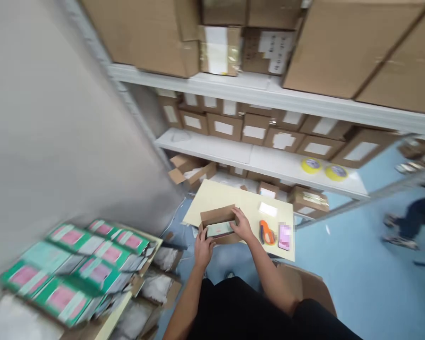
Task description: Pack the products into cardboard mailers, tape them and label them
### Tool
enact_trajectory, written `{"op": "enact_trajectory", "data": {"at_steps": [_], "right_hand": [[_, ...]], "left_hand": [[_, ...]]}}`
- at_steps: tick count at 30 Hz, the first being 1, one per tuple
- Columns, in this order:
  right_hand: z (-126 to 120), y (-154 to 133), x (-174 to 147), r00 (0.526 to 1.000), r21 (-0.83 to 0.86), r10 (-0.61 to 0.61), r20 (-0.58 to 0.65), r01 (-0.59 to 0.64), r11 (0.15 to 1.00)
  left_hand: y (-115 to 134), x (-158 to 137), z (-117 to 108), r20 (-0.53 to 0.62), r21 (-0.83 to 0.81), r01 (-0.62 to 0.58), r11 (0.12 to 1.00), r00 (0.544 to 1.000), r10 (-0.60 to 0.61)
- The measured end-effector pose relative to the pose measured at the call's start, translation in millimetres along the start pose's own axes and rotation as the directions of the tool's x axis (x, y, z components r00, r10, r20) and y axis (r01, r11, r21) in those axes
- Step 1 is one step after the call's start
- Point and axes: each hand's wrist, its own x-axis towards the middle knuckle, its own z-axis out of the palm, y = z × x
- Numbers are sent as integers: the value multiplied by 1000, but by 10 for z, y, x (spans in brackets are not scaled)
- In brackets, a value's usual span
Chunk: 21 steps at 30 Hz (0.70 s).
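Note:
A small open cardboard box point(217, 216) stands on the cream table point(212, 193) in front of me. In it lies a flat, pale green pack point(218, 229). My left hand point(203, 248) grips the box's near left corner, its fingers over the rim. At the right end, my right hand point(242, 225) holds the box wall, with fingertips reaching inside by the green pack. Whether those fingertips press on the pack cannot be made out. Right of the box lie an orange tape dispenser point(267, 232), a phone with a pink screen point(284, 236) and a white card point(268, 209).
Shelves point(212, 147) beyond the table hold labelled cartons and yellow tape rolls point(310, 165). Green-and-pink packs point(67, 234) cover a side table at left, with cartons of white bags point(157, 286) beside it. A large open carton point(304, 283) stands near my right. Another person's legs point(416, 219) show far right.

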Motion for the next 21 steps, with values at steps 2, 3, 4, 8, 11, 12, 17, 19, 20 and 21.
{"op": "enact_trajectory", "data": {"at_steps": [2, 3, 4, 8, 11, 12, 17, 19, 20, 21], "right_hand": [[217, -132, 24, 995, 14, -69, 70, 68, 998], [336, -213, 35, 989, 23, -102, 109, 100, 995], [458, -303, 41, 980, 32, -133, 149, 130, 991], [976, -721, -25, 911, 62, -255, 324, 249, 967], [1410, -1091, -185, 824, 101, -363, 435, 356, 929], [1570, -1230, -262, 790, 119, -397, 467, 389, 914], [2441, -2019, -853, 595, 232, -526, 608, 500, 834], [2777, -2314, -1149, 517, 279, -566, 642, 530, 801], [2938, -2442, -1290, 486, 295, -580, 654, 542, 787], [3096, -2554, -1421, 462, 305, -588, 664, 550, 777]], "left_hand": [[-124, -277, -163, -40, -24, 73, 997, 997, -74], [-195, -419, -235, -63, -32, 119, 992, 991, -121], [-269, -564, -299, -88, -38, 169, 985, 981, -172], [-556, -1169, -497, -201, -81, 360, 929, 907, -369], [-757, -1664, -636, -268, -140, 453, 881, 839, -474], [-826, -1842, -687, -284, -157, 481, 863, 815, -506], [-1191, -2864, -949, -336, -210, 613, 761, 686, -645], [-1344, -3305, -1045, -346, -232, 649, 725, 642, -685], [-1423, -3520, -1088, -351, -245, 662, 709, 621, -701], [-1502, -3725, -1126, -355, -259, 674, 692, 600, -717]]}}
